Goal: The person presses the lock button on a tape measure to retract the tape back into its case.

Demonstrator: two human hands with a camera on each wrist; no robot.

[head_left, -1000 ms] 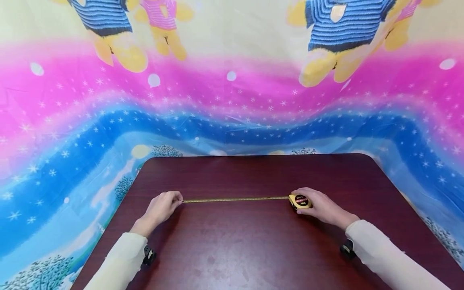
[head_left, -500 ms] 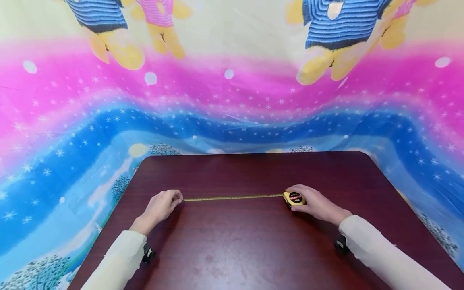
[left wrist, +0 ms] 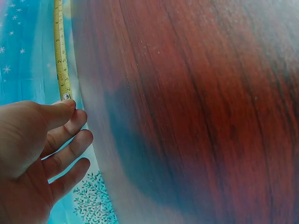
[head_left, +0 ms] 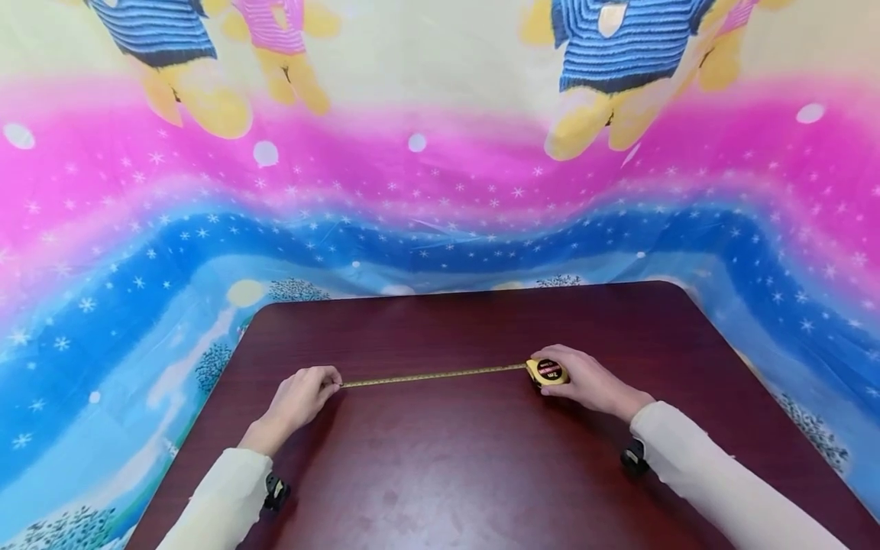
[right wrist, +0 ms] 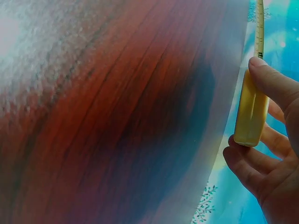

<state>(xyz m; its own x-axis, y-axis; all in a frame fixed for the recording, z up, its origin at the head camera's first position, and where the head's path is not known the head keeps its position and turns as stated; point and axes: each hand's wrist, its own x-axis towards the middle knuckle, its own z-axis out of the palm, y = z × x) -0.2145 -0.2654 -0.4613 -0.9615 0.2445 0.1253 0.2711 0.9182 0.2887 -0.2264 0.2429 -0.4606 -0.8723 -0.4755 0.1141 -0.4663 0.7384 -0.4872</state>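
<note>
In the head view, a yellow tape measure [head_left: 548,372] with a dark round label sits in my right hand [head_left: 593,382]. My right thumb and fingers grip its case. The yellow blade [head_left: 433,375] stretches almost straight to my left hand [head_left: 300,399], held over the table. In the left wrist view, the thumb and index finger pinch the metal-tipped end of the blade [left wrist: 60,56], while the other fingers are loosely bent. From the right wrist, the narrow side of the case [right wrist: 251,114] shows, with the thumb near the blade's mouth.
A dark red-brown table [head_left: 426,473] with rounded far corners lies under both hands. Behind it and along its sides hangs a colourful printed cloth [head_left: 440,191]. Each sleeved wrist wears a small black device, on the left [head_left: 276,493] and on the right [head_left: 634,457].
My right hand and the tape case have moved left, a little closer to my left hand. The visible blade is slightly shorter. The left hand keeps its pinch. The head view has shifted slightly.
</note>
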